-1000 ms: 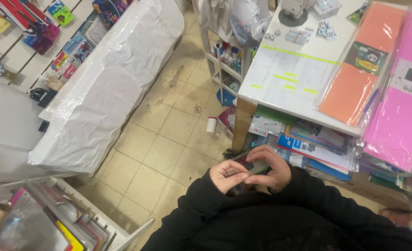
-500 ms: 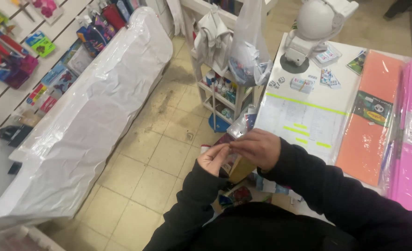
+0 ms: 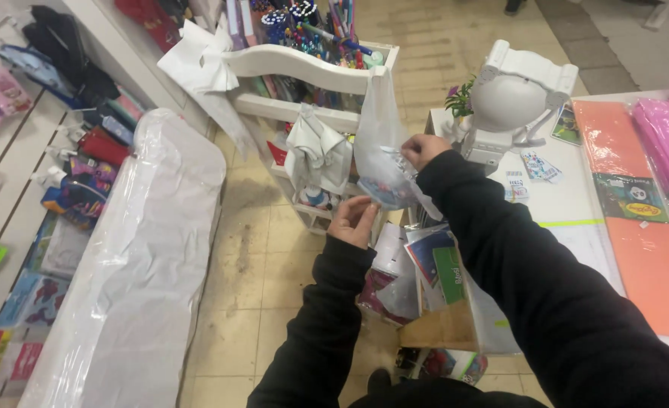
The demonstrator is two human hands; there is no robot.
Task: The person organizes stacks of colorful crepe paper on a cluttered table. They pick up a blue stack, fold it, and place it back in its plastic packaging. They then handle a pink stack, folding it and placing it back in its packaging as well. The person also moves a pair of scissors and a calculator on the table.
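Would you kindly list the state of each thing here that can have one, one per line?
Clear plastic bag: hanging from the white rack, small items inside, gripped by both hands.
Left hand: closed on the bag's lower edge.
Right hand: pinching the bag's side.
White rack: upright, full of pens.
Long plastic-wrapped bundle: covered, lying along the floor.
Orange paper: flat on the table.
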